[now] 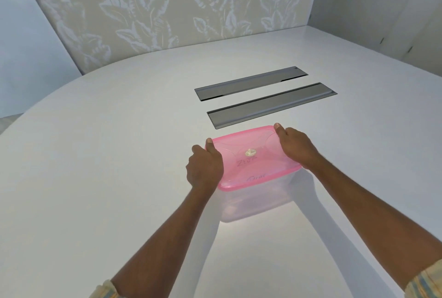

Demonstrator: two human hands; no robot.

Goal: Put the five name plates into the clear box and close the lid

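A clear plastic box (253, 204) stands on the white table in front of me. A translucent pink lid (253, 161) lies on top of it, with a small round sticker in the middle. Faint handwriting from name plates inside shows through the lid; the plates themselves are too blurred to make out. My left hand (204, 166) grips the lid's left edge, thumb on top. My right hand (295, 147) grips the right edge, thumb at the far corner.
Two long grey recessed cable trays lie in the table just beyond the box, the near cable tray (270, 105) and the far cable tray (251, 82). The white table (95, 154) is oval, its curved edge at left. A leaf-patterned wall panel (167, 5) stands behind.
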